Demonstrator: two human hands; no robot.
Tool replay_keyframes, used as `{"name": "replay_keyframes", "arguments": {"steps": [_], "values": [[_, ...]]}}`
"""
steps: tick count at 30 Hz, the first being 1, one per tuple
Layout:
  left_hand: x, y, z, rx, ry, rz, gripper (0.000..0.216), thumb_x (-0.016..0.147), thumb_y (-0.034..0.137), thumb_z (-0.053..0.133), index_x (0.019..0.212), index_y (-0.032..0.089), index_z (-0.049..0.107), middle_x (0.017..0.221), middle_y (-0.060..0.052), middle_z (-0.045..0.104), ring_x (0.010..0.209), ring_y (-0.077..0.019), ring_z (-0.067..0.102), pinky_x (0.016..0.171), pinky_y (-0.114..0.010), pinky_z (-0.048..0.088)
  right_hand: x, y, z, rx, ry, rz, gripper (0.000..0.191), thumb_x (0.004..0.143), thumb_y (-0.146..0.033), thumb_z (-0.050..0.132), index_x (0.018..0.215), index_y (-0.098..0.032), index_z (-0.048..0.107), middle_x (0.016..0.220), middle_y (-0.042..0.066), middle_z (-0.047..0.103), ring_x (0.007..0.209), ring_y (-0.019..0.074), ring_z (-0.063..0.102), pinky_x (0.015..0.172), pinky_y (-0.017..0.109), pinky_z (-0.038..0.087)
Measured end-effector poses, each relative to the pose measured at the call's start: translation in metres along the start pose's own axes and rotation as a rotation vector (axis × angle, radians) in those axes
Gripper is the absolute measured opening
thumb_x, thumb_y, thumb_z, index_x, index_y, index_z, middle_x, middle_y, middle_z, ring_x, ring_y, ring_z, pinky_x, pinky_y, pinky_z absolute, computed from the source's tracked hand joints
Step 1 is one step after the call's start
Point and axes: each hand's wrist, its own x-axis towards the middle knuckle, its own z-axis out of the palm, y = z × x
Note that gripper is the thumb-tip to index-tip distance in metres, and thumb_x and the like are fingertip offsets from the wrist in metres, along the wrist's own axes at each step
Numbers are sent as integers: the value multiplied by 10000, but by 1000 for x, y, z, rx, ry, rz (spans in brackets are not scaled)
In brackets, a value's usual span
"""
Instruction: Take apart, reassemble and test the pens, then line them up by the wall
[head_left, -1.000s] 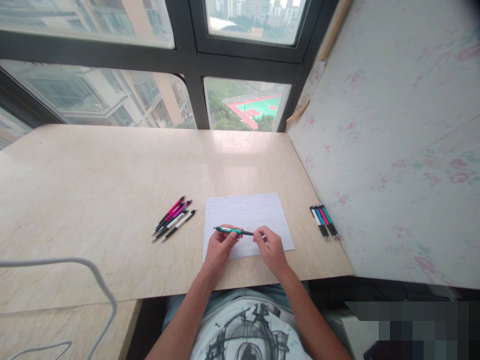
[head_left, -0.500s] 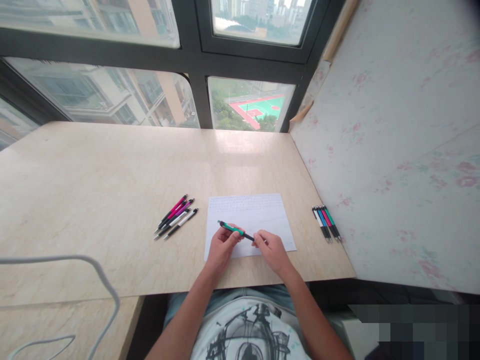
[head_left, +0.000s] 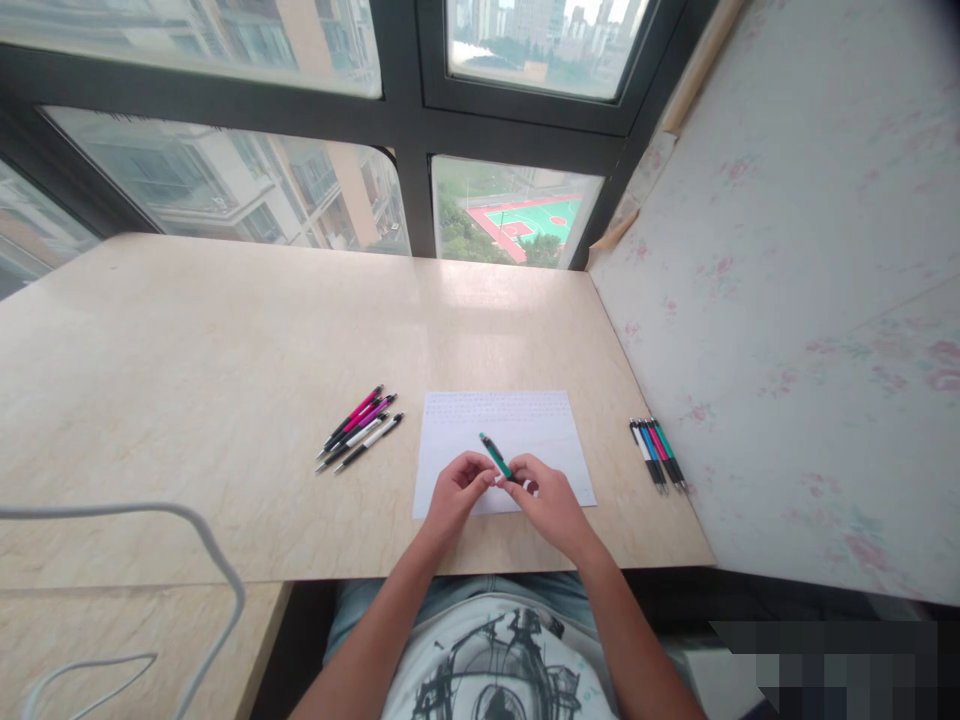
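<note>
A green and black click pen (head_left: pixel 497 457) is held over the paper, tilted with its clicker end up and to the left. Its lower part disappears behind the fingers of my right hand (head_left: pixel 546 500), which pinch it. Close by on the left, my left hand (head_left: pixel 455 492) is closed, thumb against fingers, its fingertips meeting those of the right beside the pen. Whether the left fingertips grip anything is hidden. Under both hands lies a white sheet of paper (head_left: pixel 450 430) with lines of small writing along its top.
Several pens (head_left: pixel 364 428), pink, purple and white with black, lie in a loose bunch left of the paper. A row of pens (head_left: pixel 657 455) lies by the flowered wall (head_left: pixel 787 350). A grey cable (head_left: pixel 217 545) loops at the lower left. Windows (head_left: pixel 517 210) stand behind the table (head_left: pixel 262 350).
The pen has turned from nearly level to steeper, and its clicker end has swung to the right. The hands have come closer together. The view has shifted slightly.
</note>
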Motion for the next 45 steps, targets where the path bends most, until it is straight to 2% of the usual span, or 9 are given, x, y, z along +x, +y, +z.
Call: {"name": "replay_keyframes", "arguments": {"steps": [4,7,10,13,21,28,34,39,45], "values": [[1,1,-1,-91,3,-3,234,852,396,606,833,169,659,814,-56,651,715,-163,562,696,-295,443,1,9,-9,440,56,65,222,816,-296,652,1011,-223,574,995,33,662,836,183,660,763,341,524],[1,0,-1,-125,14,-24,247,860,400,594,815,166,657,807,-59,646,722,-163,557,701,-294,444,1,13,-14,621,170,100,434,773,-303,707,1159,-253,516,983,13,626,810,179,678,773,365,553],[1,1,0,-111,15,-28,231,856,388,602,819,167,659,812,-60,650,727,-162,554,704,-290,443,1,13,-18,716,244,122,760,757,-296,726,1393,-325,312,956,-1,618,799,184,689,751,379,573],[1,2,0,-107,16,-37,243,852,399,604,813,165,658,814,-64,651,724,-164,555,702,-290,446,-1,11,-20,745,291,125,980,745,-285,737,1481,-369,95,940,-9,621,768,179,692,723,381,584],[2,4,0,-122,7,-60,261,847,421,605,812,167,652,824,-66,646,735,-173,553,718,-294,447,-2,11,-19,734,324,130,1042,739,-285,747,1489,-365,28,901,-21,626,736,176,696,691,359,591],[2,5,1,-136,17,-58,278,837,437,614,797,165,656,809,-66,649,723,-171,560,705,-297,452,-1,15,-19,735,337,133,987,721,-304,763,1465,-349,116,880,-22,629,707,182,697,687,386,596],[4,2,0,-162,26,-59,277,839,426,617,793,157,662,794,-64,656,704,-158,562,687,-291,449,0,16,-20,752,371,126,1002,735,-312,749,1477,-375,77,889,-28,622,718,180,698,701,407,594],[3,3,0,-155,31,-77,273,831,426,628,794,158,658,810,-70,654,717,-164,563,695,-292,456,0,18,-22,749,380,145,976,718,-318,759,1465,-356,132,881,-24,625,714,182,693,696,414,595],[2,5,1,-158,31,-73,255,836,412,622,803,161,652,807,-68,646,724,-166,556,702,-285,455,-1,21,-19,751,396,153,977,715,-327,761,1454,-363,123,884,-29,627,716,180,694,698,410,595]]}}
